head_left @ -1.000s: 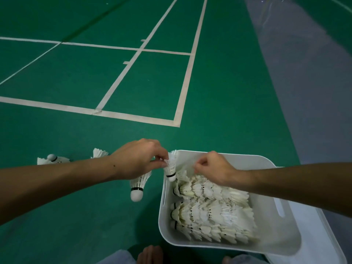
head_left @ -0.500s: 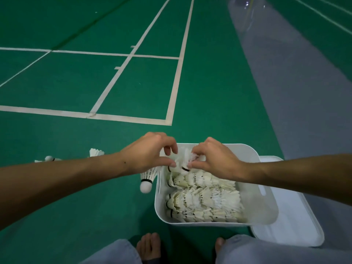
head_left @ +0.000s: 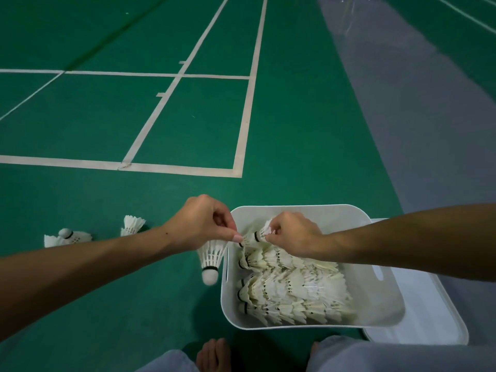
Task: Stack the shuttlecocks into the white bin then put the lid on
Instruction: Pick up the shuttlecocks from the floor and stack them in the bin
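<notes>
While both hands, left hand and right hand, are pinching a shuttlecock over the nearly full white bin, three loose shuttlecocks are waiting on the floor and the lid is lying off, under the bin.

A green court floor marked with white lines, a grey strip along its right side. On it stand the white bin and, just right of it and partly beneath, the lid. Left of the bin lie three shuttlecocks: one just beside its wall, two farther left. A bare foot rests at the near edge.
</notes>
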Available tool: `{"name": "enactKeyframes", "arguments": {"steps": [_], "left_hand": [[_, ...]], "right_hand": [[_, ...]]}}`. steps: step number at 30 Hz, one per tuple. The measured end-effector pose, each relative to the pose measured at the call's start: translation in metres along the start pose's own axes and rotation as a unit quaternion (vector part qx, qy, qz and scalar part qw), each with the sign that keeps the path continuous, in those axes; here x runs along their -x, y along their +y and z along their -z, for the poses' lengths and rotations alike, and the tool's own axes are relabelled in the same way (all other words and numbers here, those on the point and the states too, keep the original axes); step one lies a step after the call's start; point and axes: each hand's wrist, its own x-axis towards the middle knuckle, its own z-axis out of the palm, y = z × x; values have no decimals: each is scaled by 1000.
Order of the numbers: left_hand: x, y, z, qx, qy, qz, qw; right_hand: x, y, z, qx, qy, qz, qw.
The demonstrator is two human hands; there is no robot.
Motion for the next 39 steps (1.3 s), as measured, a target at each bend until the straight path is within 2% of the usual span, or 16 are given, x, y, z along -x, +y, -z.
{"name": "enactKeyframes", "arguments": {"steps": [6,9,12,14,17,19,22,24,27,29,31,34,39], "left_hand": [[-1,-1,-1,39,-9,-4,999],[-3,1,-2,68,-15,-9,998],[-5,7,-3,81,-6,-25,996],[-5,13,-3,85,0,-44,995],[-5,22,-5,89,3,-77,993],[-5,30,-7,95,1,-88,992],[-6,38,-13,81,1,-105,991],[-8,38,-21,43,13,-111,993],[-12,32,-34,-25,5,-71,997],[-16,27,-40,-65,-29,-20,997],[-20,24,-45,-99,-79,34,991],[-29,20,-52,-144,-140,86,976],[-44,15,-62,-158,-169,116,966]], "right_hand": [[-13,-1,-18,-48,-75,32,995],[-17,-6,-10,-58,-113,1,992],[-5,-12,14,-78,-84,-21,993],[19,-22,33,-110,-62,23,992],[55,-40,45,-236,-142,96,957],[66,-41,42,-302,-134,101,938],[68,-29,44,-279,-87,120,949],[67,-16,48,-247,-94,123,957],[67,8,48,-212,-66,80,972],[64,25,46,-178,0,17,984],[59,38,45,-197,30,-46,979],[50,43,44,-237,34,-88,967],[28,36,32,-224,40,-107,968]]}}
